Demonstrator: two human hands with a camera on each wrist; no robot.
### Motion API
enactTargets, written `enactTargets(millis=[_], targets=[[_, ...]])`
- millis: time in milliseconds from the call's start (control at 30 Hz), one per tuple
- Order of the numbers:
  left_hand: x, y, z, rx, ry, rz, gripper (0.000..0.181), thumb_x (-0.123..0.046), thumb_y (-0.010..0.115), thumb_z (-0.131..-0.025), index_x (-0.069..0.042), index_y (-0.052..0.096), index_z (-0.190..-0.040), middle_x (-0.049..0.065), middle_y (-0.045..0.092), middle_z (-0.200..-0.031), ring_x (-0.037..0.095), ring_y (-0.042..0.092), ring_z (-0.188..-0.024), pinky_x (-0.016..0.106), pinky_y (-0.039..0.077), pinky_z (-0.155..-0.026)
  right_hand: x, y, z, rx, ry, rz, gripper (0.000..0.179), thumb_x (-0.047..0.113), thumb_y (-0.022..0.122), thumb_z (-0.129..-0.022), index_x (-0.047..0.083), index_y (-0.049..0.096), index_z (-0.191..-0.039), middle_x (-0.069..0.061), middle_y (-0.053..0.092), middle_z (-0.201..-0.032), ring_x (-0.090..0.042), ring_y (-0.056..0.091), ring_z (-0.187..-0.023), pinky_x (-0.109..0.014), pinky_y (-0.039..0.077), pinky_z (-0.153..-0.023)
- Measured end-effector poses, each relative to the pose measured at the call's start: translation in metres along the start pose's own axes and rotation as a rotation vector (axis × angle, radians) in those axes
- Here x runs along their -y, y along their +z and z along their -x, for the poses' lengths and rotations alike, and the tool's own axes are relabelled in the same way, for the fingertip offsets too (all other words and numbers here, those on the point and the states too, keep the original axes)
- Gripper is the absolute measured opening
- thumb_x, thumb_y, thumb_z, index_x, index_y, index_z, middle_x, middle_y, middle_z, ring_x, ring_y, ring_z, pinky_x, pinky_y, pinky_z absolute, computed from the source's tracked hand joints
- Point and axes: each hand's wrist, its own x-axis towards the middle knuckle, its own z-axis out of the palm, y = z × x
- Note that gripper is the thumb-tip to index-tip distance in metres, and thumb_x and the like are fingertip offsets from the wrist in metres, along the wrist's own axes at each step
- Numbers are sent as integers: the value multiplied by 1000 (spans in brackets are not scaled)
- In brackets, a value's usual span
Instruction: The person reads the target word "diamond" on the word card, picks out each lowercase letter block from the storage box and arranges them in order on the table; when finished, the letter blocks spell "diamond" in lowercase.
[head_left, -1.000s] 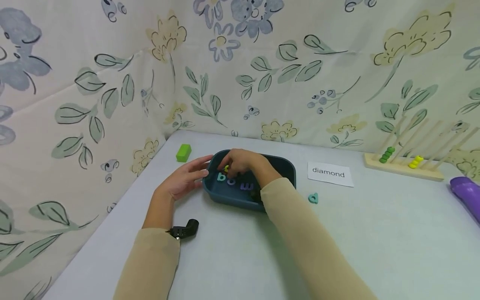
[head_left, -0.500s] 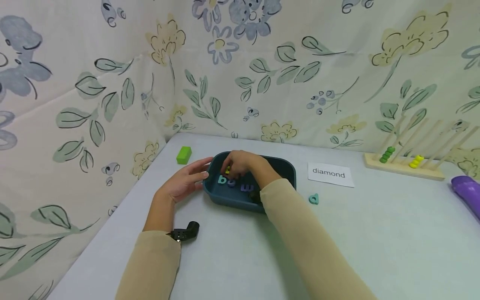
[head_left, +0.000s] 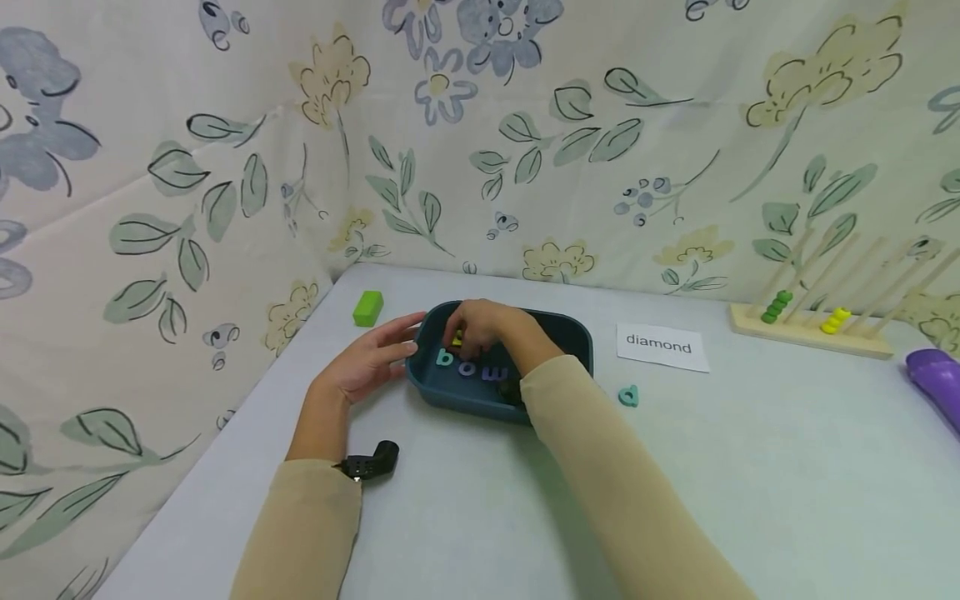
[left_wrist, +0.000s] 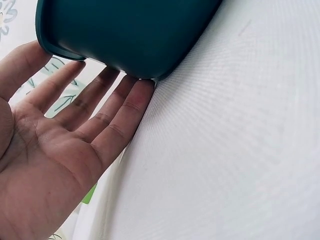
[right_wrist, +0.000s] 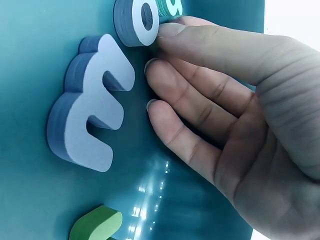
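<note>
My right hand reaches down into a dark blue-green tray. Its fingers are loosely curved, and in the right wrist view the thumb tip lies against a purple letter o. A yellow piece shows at the fingers in the head view, partly covered. Around the hand lie a teal letter b and a purple letter m. My left hand has its fingers extended, the tips touching the outer wall at the tray's left end.
A green piece lies in the tray. Right of the tray are a teal letter and a card reading "diamond". Farther right stand a wooden bead rack and a purple object. A green block sits behind the left hand.
The right hand's fingers have drawn slightly right within the tray, and the yellow piece and letter o have shifted a little right. The left hand stays at the tray's end.
</note>
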Motion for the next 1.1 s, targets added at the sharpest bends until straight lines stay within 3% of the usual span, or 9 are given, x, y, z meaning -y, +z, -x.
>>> enactTargets(millis=[267,567,933,1100], targets=[[-2,-1,0,3,15,-10,61,-16,63,-103,-23,41,-159,6,34,-167,30,37,-151,42,46,-111,-2,-3,2,19,-43,-22,23,7,76,-91,20,73,-109,-6,65,-110,-23,62,-97,-36,56,-86],[1,0,-1,10,26,1,61,-15,62,-103,-21,40,-160,9,34,-167,31,38,-150,35,50,-103,-6,-8,3,48,-54,-52,25,8,77,-89,19,75,-111,-3,74,-106,-22,67,-99,-38,57,-90],[4,3,-3,36,34,8,61,-13,58,-104,-18,37,-161,11,33,-167,34,36,-151,47,44,-112,-6,-10,11,25,-128,-90,27,6,78,-88,16,72,-112,-5,73,-104,-22,67,-97,-36,57,-87],[2,-1,0,37,36,-1,61,-14,58,-104,-19,37,-161,11,32,-167,34,36,-151,47,44,-112,-3,-14,15,1,-168,-118,27,8,81,-87,15,71,-111,-5,72,-103,-22,66,-96,-33,58,-86]])
